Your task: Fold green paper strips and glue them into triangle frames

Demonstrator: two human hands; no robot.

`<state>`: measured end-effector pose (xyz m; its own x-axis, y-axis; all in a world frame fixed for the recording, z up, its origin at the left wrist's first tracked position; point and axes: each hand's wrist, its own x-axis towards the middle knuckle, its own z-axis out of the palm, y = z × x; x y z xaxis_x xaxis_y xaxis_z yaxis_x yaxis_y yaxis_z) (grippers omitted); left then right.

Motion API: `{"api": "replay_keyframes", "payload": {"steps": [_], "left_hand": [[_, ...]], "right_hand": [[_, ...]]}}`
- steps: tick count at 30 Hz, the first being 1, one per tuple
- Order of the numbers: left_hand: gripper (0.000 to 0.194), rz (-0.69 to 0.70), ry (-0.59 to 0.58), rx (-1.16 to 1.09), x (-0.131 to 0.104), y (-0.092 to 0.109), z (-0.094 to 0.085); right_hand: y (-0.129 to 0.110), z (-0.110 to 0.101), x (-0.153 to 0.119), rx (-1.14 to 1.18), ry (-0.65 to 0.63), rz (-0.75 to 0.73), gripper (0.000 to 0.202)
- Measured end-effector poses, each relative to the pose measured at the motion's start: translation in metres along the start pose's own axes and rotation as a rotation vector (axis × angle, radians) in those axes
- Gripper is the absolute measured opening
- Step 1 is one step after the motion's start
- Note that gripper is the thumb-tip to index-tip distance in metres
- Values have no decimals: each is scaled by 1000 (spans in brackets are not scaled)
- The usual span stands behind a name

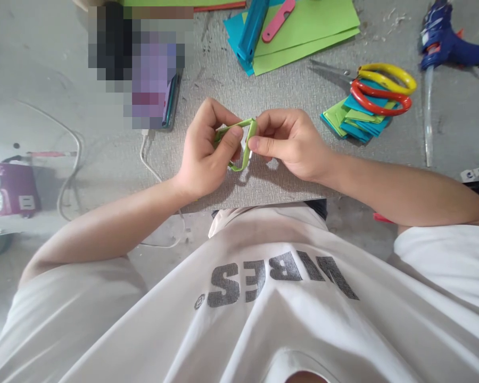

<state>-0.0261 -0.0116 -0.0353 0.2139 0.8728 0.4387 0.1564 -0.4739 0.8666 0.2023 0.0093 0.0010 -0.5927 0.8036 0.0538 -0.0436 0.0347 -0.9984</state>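
Observation:
A folded green paper strip [246, 154], bent into an angular loop, is held up just above the near part of the table. My left hand [207, 149] pinches its left side between thumb and fingers. At its right upper corner, my right hand [293, 141] grips the strip with thumb and forefinger. Part of the loop is hidden behind the left fingers. To the right of my hands lies a pile of small green and blue paper pieces [355, 119], with scissors [383, 89] with yellow and red handles resting on it.
Green paper sheets [303, 45] lie at the back under a blue tool [253, 32] and a pink-handled cutter [278, 21]. A blue glue gun [443, 40] stands far right. A phone [170, 103] with a white cable [146, 151] is on the left.

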Motion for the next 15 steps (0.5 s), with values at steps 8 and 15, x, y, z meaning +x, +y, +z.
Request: {"api": "replay_keyframes", "payload": {"steps": [8,15], "left_hand": [[32,156,66,43,2,8,6],[28,192,125,110,-5,29,16]], "right_hand": [[3,2,1,92,-31,-22,63],[2,7,-1,111,-41,-15,68]]}}
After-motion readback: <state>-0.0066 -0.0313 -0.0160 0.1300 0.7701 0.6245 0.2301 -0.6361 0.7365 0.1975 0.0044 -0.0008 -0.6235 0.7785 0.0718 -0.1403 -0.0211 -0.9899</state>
